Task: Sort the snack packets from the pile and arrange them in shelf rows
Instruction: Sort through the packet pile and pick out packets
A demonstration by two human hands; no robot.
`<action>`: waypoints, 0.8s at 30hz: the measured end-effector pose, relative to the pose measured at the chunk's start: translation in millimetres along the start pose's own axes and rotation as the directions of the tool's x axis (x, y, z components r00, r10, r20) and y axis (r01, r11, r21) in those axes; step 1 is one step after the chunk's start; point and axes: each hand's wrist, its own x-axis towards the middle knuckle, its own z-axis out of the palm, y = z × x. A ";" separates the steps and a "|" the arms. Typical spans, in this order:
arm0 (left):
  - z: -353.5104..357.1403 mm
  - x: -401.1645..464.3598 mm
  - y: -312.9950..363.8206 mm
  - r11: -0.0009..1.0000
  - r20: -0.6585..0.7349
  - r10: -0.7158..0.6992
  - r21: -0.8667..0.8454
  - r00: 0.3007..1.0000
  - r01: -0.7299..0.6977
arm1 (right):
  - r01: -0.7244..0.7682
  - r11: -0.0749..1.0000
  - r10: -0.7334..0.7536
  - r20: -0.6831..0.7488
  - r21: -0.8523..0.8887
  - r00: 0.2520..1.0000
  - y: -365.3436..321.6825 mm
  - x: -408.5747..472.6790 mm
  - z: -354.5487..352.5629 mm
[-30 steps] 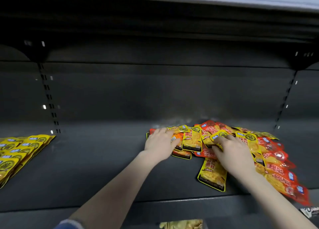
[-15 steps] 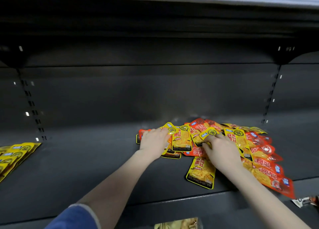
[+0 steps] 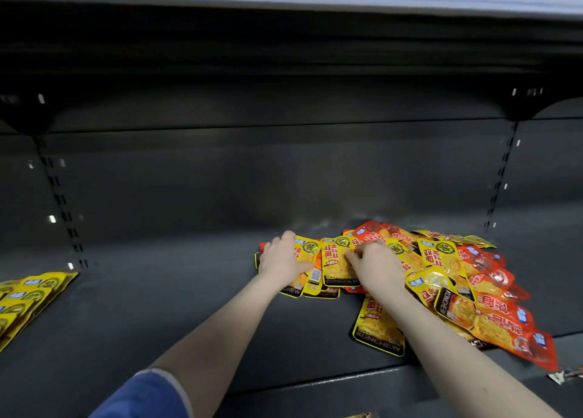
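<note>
Both hands down on the snack pile [image 3: 441, 269], centre-right of frame on the dark shelf [image 3: 157, 307]. Left hand [image 3: 280, 260]: palm flat, fingers fairly straight, pressing on a small stack of yellow packets [image 3: 307, 272] at the pile's left edge; grip is not closed round anything. Right hand [image 3: 375, 266]: fingers curled down onto the upright yellow packet [image 3: 337, 266] just beside the left stack, fingertips at its upper right; can't tell if the grip is pinching it or only pressing. Pile is mixed red and yellow, overlapping, spreading toward the lower right, where a red packet [image 3: 517, 338] reaches the shelf's front lip. One yellow packet [image 3: 378, 329] lies under my right forearm. Sorted yellow row [image 3: 28, 297] sits at far left of frame, well apart from the pile. Blue sleeve [image 3: 145, 395] at bottom.
</note>
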 end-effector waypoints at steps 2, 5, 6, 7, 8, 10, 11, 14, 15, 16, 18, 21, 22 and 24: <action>-2.9 4.2 1.0 0.994 0.060 -0.099 -0.037 0.993 0.102 | -0.050 0.998 0.051 0.021 -0.041 0.999 -10.0 2.5 2.9; -3.4 7.3 -3.2 0.978 0.110 -0.201 -0.031 0.973 0.206 | -0.063 0.992 0.069 0.046 -0.113 0.997 -24.0 4.8 8.5; -2.4 7.7 -5.5 0.974 0.113 -0.215 -0.045 0.970 0.221 | -0.080 0.993 0.085 0.055 -0.090 0.995 -26.9 6.3 10.0; -1.6 7.5 -7.5 0.972 0.110 -0.218 -0.064 0.970 0.226 | -0.104 0.994 0.106 0.067 -0.043 0.992 -28.6 7.9 10.5; -1.1 7.1 -9.2 0.971 0.105 -0.213 -0.087 0.971 0.223 | -0.126 0.992 0.124 0.084 0.016 0.989 -29.6 9.6 10.4; -2.3 6.1 -12.3 0.969 0.097 -0.190 -0.144 0.977 0.202 | -0.166 0.975 0.146 0.142 0.147 0.979 -30.0 12.8 9.7; -3.8 5.4 -13.4 0.966 0.096 -0.176 -0.176 0.980 0.191 | -0.184 0.960 0.149 0.171 0.212 0.974 -30.2 13.1 9.1; -9.2 1.0 -18.9 0.947 0.095 -0.165 -0.262 0.982 0.185 | -0.186 0.925 0.131 0.183 0.332 0.974 -31.1 11.0 8.9; -10.7 -1.0 -21.9 0.938 0.089 -0.166 -0.294 0.982 0.185 | -0.173 0.918 0.118 0.171 0.357 0.978 -30.3 10.7 9.7; -12.1 -3.4 -25.2 0.928 0.078 -0.169 -0.322 0.983 0.185 | -0.161 0.906 0.106 0.157 0.391 0.982 -29.6 9.9 9.5; -16.1 -9.3 -32.0 0.909 0.060 -0.177 -0.373 0.982 0.186 | -0.151 0.864 0.094 0.141 0.480 0.986 -27.4 9.3 8.8; -26.2 -19.2 -42.1 0.864 0.050 -0.194 -0.464 0.980 0.195 | -0.139 0.792 0.078 0.128 0.595 0.989 -26.5 8.4 7.6; -30.6 -22.6 -45.7 0.850 0.045 -0.199 -0.490 0.979 0.195 | -0.134 0.766 0.069 0.127 0.629 0.989 -28.2 6.9 6.3; -42.0 -31.1 -53.5 0.821 0.033 -0.210 -0.537 0.977 0.195 | -0.124 0.708 0.043 0.133 0.695 0.990 -33.0 3.1 4.5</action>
